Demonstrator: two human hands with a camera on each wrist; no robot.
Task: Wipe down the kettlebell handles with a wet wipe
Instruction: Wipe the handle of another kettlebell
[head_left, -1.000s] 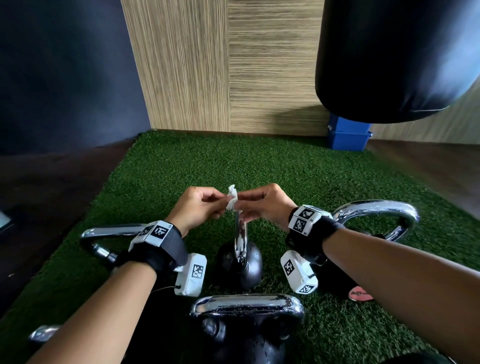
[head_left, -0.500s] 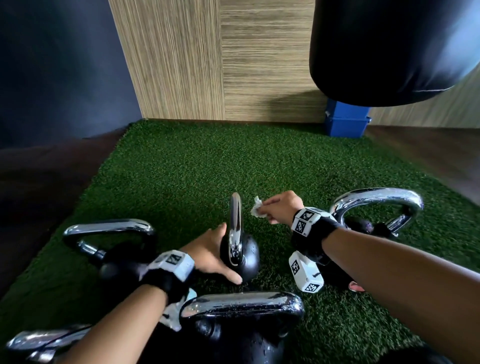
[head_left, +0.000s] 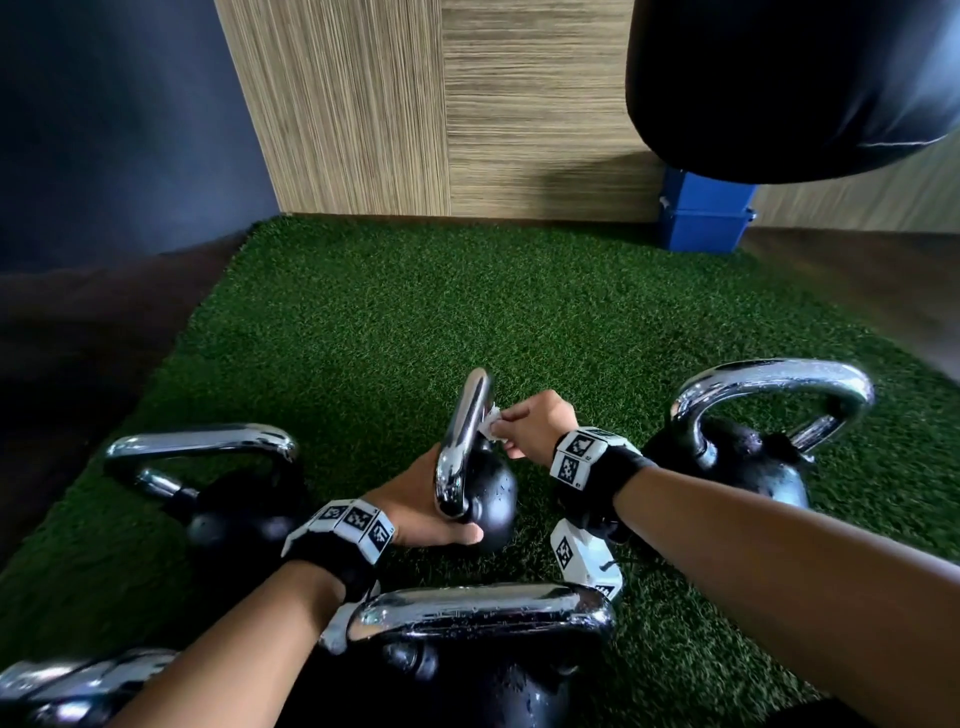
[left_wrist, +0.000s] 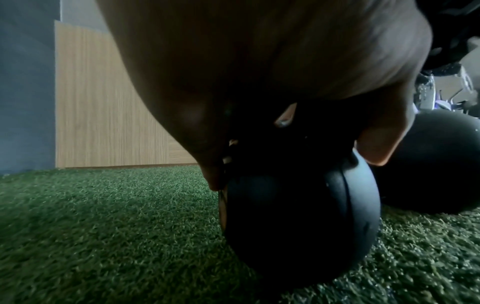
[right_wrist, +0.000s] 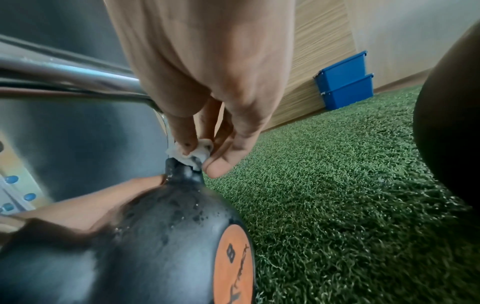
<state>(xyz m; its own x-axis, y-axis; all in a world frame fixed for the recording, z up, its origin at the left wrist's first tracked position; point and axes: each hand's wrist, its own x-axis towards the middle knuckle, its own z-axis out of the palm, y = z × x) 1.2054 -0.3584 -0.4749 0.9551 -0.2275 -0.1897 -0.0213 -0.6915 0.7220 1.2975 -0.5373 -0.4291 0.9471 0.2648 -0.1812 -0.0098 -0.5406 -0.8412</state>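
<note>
A small black kettlebell (head_left: 491, 499) with a chrome handle (head_left: 465, 441) stands on the green turf in the middle of the head view. My left hand (head_left: 421, 506) grips its ball from the left, thumb across the near side. In the left wrist view the fingers curl over the ball (left_wrist: 298, 216). My right hand (head_left: 530, 423) pinches a small crumpled white wet wipe (head_left: 491, 421) against the handle's right side. In the right wrist view the wet wipe (right_wrist: 191, 152) sits where the handle meets the ball (right_wrist: 168, 236), between thumb and fingertips.
Three larger chrome-handled kettlebells surround it: one left (head_left: 218, 483), one right (head_left: 748, 447), one nearest me (head_left: 483, 639). A black punching bag (head_left: 789, 83) hangs upper right above stacked blue boxes (head_left: 701, 218) by the wood-panel wall. Open turf (head_left: 467, 312) lies beyond.
Both hands held the wipe above the handle at first. The left hand dropped to grip the kettlebell's ball, and the right hand brought the wipe down against the handle.
</note>
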